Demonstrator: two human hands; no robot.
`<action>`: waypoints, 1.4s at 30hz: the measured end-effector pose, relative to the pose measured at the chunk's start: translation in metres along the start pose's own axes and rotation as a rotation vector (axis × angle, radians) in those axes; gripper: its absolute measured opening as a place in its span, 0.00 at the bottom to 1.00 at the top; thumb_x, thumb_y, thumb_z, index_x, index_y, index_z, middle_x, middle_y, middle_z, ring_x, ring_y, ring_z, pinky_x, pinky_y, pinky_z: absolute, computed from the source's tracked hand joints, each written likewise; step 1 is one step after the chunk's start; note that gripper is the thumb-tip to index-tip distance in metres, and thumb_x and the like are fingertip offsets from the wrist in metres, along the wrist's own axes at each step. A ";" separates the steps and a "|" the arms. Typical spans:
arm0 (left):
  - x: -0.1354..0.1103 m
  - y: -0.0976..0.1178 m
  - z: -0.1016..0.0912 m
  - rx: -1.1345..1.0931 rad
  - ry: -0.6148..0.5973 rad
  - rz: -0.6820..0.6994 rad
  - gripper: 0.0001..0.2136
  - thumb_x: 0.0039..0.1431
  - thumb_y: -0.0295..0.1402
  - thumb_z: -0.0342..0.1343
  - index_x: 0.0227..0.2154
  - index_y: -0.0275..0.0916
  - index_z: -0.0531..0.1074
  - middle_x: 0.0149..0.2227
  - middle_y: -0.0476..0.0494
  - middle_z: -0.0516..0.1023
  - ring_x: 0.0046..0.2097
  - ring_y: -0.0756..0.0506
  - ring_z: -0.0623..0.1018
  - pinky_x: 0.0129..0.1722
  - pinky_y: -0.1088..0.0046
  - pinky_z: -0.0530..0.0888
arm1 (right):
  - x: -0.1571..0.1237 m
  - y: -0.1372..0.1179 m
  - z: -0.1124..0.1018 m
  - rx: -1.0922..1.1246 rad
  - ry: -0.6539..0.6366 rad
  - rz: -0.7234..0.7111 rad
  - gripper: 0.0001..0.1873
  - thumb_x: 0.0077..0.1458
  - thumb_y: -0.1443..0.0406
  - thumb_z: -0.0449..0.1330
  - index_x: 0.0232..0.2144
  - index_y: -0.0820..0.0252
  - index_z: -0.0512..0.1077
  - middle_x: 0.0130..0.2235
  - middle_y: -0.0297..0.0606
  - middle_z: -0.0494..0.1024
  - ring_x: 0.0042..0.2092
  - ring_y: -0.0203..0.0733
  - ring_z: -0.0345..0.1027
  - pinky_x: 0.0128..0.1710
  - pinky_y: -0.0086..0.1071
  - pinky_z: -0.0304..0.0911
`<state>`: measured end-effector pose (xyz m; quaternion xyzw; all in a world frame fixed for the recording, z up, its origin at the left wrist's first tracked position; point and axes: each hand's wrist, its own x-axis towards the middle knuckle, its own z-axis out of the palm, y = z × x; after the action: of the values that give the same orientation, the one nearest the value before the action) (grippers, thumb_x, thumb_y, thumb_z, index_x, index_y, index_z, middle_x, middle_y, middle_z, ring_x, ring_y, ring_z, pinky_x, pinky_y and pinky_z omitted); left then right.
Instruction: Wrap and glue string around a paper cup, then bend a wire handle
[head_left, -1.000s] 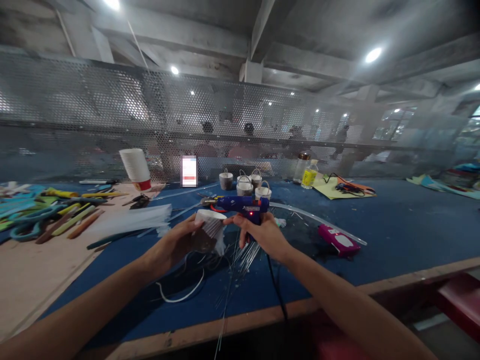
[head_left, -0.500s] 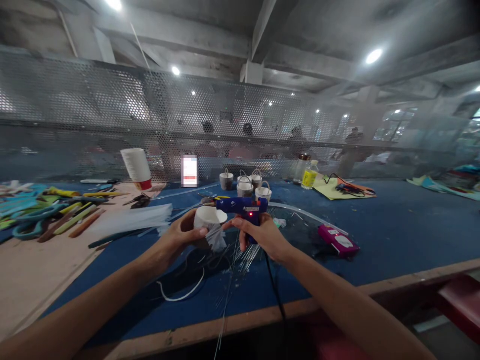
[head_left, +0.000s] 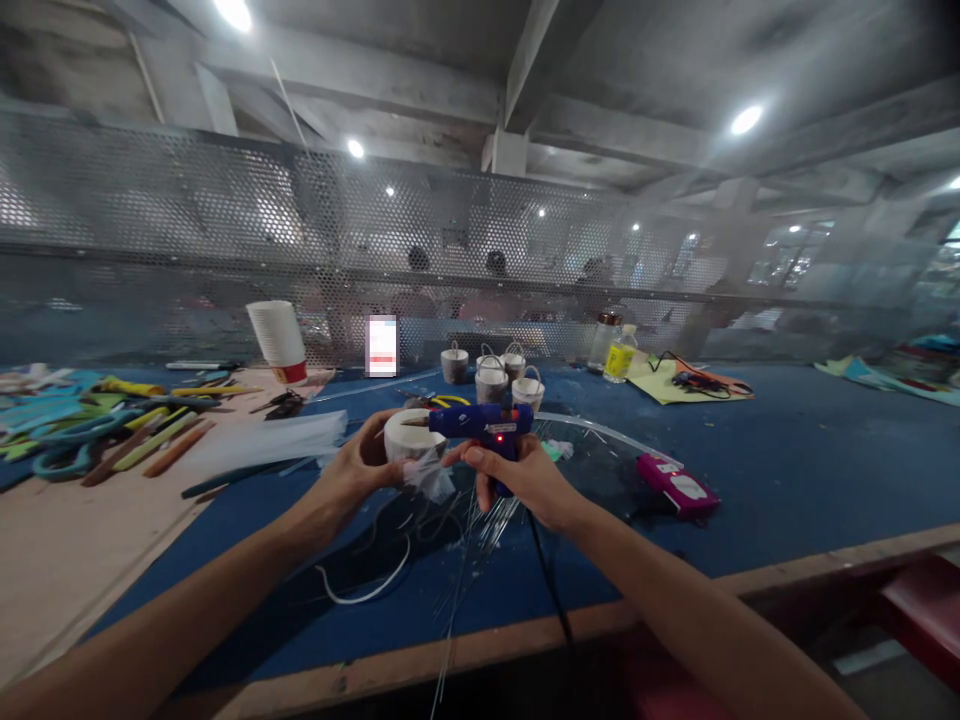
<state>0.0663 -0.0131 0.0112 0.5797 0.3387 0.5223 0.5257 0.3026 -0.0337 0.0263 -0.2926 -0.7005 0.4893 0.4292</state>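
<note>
My left hand (head_left: 358, 468) is closed round a small white paper cup (head_left: 405, 436), held upright over the blue table (head_left: 787, 470) with a bit of white wrapping hanging under it. My right hand (head_left: 525, 478) grips a blue hot glue gun (head_left: 480, 424) with a red light lit. Its nozzle points left and touches the cup's rim. A black cord (head_left: 551, 585) runs from the gun toward the table's front edge. Thin clear strands (head_left: 480, 520) lie below both hands.
Several small finished cups with handles (head_left: 495, 375) stand behind the hands. A stack of white cups (head_left: 276, 340), scissors and colored sticks (head_left: 112, 435) lie left. A pink box (head_left: 679, 485), bottles (head_left: 613, 348) and yellow paper (head_left: 675, 375) sit right. A perforated metal screen (head_left: 225, 240) backs the table.
My left hand turned the cup from lying sideways to upright. The glue gun moved left, so its nozzle now meets the cup's rim.
</note>
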 end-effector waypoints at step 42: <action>-0.006 0.014 -0.006 0.418 0.354 0.476 0.34 0.40 0.35 0.74 0.50 0.47 0.64 0.59 0.41 0.69 0.59 0.35 0.71 0.52 0.61 0.74 | 0.000 0.018 -0.009 -0.520 0.302 -0.200 0.14 0.57 0.51 0.63 0.34 0.54 0.74 0.29 0.38 0.78 0.37 0.51 0.75 0.30 0.35 0.66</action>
<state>0.0572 -0.0199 0.0228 0.6380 0.3796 0.6418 0.1925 0.3107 -0.0236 0.0103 -0.3918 -0.7556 0.2004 0.4852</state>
